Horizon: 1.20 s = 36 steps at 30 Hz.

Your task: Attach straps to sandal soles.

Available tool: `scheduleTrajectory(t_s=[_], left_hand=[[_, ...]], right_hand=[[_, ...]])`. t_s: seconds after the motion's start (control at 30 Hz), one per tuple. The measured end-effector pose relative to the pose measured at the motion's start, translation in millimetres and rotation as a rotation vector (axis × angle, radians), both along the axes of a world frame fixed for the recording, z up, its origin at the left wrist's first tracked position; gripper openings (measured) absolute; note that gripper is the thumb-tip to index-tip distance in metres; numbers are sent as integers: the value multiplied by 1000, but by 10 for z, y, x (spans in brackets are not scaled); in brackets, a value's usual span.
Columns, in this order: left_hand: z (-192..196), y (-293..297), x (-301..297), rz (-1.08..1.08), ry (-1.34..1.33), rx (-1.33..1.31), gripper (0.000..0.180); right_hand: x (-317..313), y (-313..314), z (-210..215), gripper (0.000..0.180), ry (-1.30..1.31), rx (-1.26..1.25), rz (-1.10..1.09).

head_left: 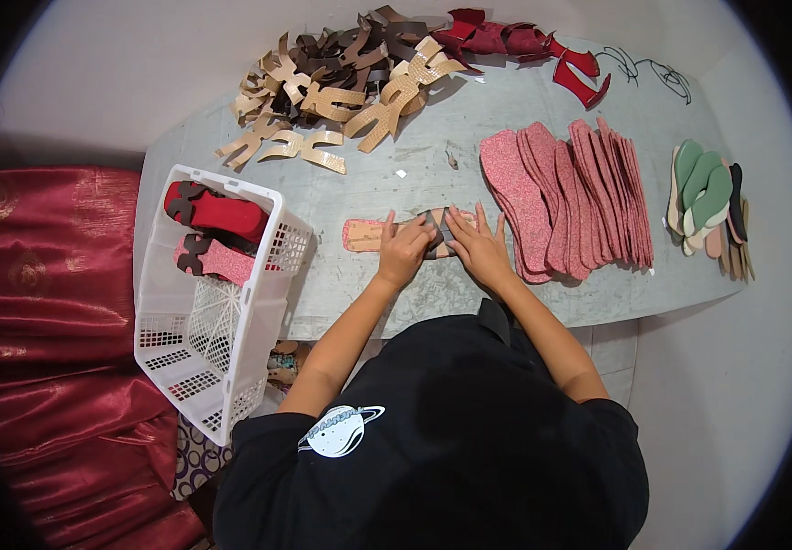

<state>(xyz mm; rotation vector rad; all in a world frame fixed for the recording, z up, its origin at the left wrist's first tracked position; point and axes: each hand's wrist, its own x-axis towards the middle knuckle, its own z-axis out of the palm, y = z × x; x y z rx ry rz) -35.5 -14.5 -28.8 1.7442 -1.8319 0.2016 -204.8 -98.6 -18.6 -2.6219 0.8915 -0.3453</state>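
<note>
In the middle of the table lies a slipper sole, tan on its upward face with a pink speckled rim. A dark brown strap wraps across it near its right part. My left hand rests on the sole and the strap's left edge, its fingers apart and slightly bent. Spread flat, the fingers of my right hand press on the strap's right side and the sole's right end. That end is mostly hidden under the hand.
Pink speckled soles stand in a row at right, with green and cream soles beyond. Brown and gold straps pile up at the back beside red straps and black cord. A white basket at left holds red and pink slippers.
</note>
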Motion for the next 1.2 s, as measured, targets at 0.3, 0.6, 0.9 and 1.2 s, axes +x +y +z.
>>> scheduleTrajectory(t_s=[0.3, 0.6, 0.9, 1.2], left_hand=[[12, -5, -62, -125, 127, -104, 6], [71, 4, 29, -231, 192, -62, 7], [23, 50, 51, -203, 272, 60, 15], [135, 104, 56, -259, 301, 114, 20]], right_hand=[[10, 1, 14, 51, 21, 18, 2], [6, -3, -5, 50, -5, 15, 5], [1, -2, 8, 50, -7, 27, 6], [-1, -4, 26, 47, -14, 30, 14]])
